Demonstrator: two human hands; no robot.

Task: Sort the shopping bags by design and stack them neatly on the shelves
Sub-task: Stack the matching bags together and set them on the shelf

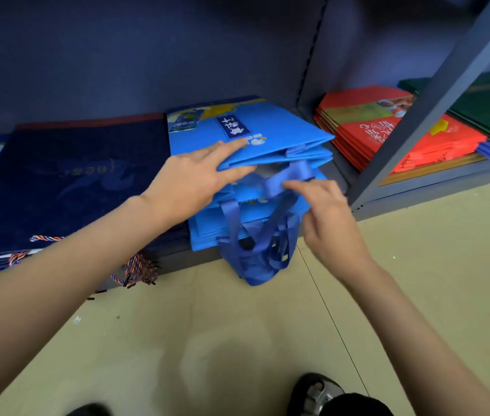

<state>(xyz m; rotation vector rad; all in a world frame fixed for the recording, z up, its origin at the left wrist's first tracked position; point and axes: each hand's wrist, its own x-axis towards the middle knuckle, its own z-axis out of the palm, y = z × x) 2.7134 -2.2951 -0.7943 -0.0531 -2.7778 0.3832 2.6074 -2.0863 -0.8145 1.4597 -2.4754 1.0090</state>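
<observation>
A: Blue ribbon handle sits pinched in our right hand; our left hand lies flat, fingers straight, lifting the top blue bag.

B: That blue stack rests on the bottom shelf, beside navy bags (red bags sit past the upright).
</observation>
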